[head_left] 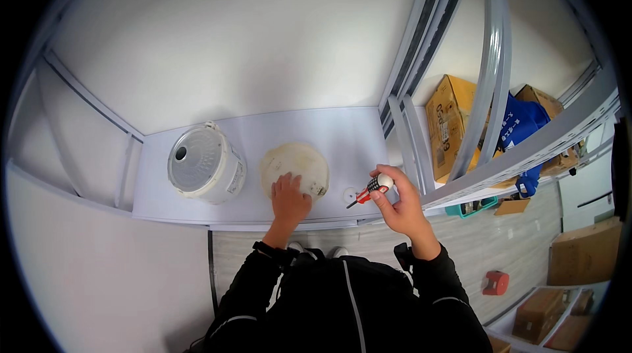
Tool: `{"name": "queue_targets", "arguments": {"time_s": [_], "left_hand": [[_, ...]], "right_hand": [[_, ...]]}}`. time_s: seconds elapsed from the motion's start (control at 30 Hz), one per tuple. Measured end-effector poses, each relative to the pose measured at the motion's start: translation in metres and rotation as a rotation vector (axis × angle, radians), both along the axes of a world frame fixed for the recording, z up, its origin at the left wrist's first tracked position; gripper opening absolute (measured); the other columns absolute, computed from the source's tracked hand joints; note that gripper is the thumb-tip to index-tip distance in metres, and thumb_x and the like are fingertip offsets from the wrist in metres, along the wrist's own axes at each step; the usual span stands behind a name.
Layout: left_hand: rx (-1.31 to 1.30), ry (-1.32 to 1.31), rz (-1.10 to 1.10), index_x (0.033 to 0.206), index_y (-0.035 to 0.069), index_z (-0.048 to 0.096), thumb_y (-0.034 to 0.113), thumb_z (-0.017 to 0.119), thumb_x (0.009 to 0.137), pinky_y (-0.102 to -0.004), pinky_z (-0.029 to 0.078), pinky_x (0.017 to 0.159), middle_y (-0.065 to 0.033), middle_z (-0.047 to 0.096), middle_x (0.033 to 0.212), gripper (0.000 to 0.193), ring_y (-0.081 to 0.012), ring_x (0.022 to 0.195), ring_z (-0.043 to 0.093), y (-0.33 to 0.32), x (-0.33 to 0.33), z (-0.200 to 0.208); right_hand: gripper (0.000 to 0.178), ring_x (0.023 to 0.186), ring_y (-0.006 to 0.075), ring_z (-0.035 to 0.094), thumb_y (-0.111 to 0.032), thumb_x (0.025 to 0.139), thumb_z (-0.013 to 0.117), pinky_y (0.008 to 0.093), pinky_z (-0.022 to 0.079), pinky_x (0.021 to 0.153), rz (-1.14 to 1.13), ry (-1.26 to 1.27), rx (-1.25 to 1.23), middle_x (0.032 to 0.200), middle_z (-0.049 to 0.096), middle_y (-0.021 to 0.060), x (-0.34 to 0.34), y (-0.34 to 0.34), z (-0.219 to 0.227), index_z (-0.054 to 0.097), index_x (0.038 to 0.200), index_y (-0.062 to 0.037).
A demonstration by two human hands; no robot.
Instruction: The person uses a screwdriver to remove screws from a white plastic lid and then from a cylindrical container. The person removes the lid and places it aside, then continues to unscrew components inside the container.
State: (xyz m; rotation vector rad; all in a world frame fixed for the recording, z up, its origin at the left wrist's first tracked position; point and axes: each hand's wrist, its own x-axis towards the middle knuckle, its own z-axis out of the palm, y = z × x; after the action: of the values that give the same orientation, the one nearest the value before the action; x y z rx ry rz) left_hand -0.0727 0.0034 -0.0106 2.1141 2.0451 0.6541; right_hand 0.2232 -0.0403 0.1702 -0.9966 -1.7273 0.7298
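Observation:
My left hand (290,200) lies with its fingers stretched out on a round cream-coloured disc (296,155), which is flat on the white shelf (253,128). Dark smudges mark the disc's lower right edge. In my right hand (403,205) is a screwdriver (375,188) with a red, black and white handle, its dark shaft angled down to the left. Beside its tip, a small whitish round piece (350,194) sits on the shelf. Left of the disc stands a white bucket (222,183) with a grey ribbed top (195,161) and a dark round hole in it.
Grey metal posts and rails (488,70) rise at the right. Behind them are a yellow cardboard box (449,130) and a blue bag (523,122). A teal bin (473,208) and a red stool (496,282) are on the floor, with brown boxes (586,251) farther right.

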Motion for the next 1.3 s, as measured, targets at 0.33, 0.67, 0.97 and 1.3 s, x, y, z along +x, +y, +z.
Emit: {"name": "queue_targets", "arguments": {"time_s": [0.33,0.67,0.97,1.3], "left_hand": [[-0.071,-0.04,-0.188,0.116,0.022,0.085,0.044,0.078,0.093,-0.0691,0.025,0.128,-0.0048,0.07,0.147,0.032,-0.0434,0.149,0.05,0.008,0.004,0.014],[-0.218,-0.172,-0.352,0.101,0.023,0.089,0.044,0.083,0.084,-0.0634,0.024,0.13,0.0019,0.073,0.144,0.027,-0.0346,0.156,0.047,0.009,-0.027,0.017],[-0.241,-0.15,-0.404,0.102,0.022,0.089,0.045,0.087,0.081,-0.064,0.025,0.13,0.001,0.073,0.145,0.032,-0.0356,0.156,0.047,0.014,-0.033,0.016],[-0.251,-0.142,-0.432,0.101,0.022,0.089,0.043,0.088,0.08,-0.0637,0.025,0.13,0.0012,0.073,0.146,0.03,-0.0355,0.156,0.047,0.017,-0.033,0.018]], "right_hand": [[0.047,0.111,0.0381,0.073,-0.014,0.097,0.082,0.0422,0.058,0.095,-0.074,-0.153,-0.03,0.13,0.072,0.0179,-0.038,0.011,-0.015,0.058,0.136,-0.0042],[0.044,0.103,0.0401,0.076,-0.02,0.101,0.08,0.0447,0.06,0.084,-0.063,-0.18,-0.161,0.118,0.076,0.0182,-0.079,0.013,-0.038,0.057,0.135,-0.0048],[0.044,0.097,0.0374,0.076,-0.021,0.101,0.08,0.0428,0.06,0.083,-0.097,-0.222,-0.145,0.107,0.077,0.0175,-0.091,0.018,-0.038,0.057,0.134,-0.0044],[0.04,0.094,0.0342,0.077,-0.021,0.102,0.079,0.0414,0.06,0.081,-0.102,-0.252,-0.149,0.105,0.077,0.016,-0.104,0.02,-0.04,0.06,0.132,-0.0045]]}}
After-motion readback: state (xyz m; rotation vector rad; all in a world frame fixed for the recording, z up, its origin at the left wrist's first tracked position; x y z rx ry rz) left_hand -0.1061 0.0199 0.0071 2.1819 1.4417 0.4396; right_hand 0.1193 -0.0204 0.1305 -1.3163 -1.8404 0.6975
